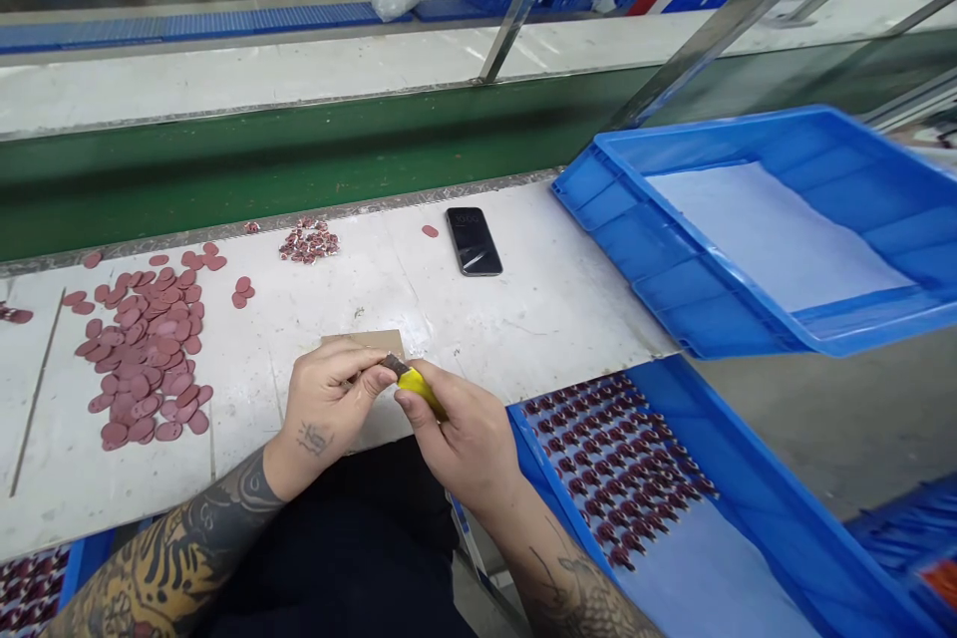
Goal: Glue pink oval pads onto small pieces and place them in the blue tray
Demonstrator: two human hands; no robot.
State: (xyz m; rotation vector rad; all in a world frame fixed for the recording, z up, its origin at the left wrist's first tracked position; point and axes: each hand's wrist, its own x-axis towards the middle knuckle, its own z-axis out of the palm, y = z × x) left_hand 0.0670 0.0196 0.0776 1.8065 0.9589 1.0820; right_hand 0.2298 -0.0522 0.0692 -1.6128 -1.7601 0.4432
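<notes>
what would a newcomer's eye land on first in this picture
Probably the broad scatter of reddish oval pieces on the left of the white table. Next, the bright yellow item, at the table's near edge, held in the right hand with the left hand at its dark end. Then the big blue tray at the right, jutting past the table's edge.

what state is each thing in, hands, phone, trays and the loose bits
Left hand: fingers pinched on dark piece
Right hand: fingers closed around yellow object
Phone: face up, screen dark with faint digits
Red ovals: loose, mostly heaped
Small pieces: clustered together
Upper tray: lined with white sheet
Lower tray: partly filled with rows of dark red parts
</notes>
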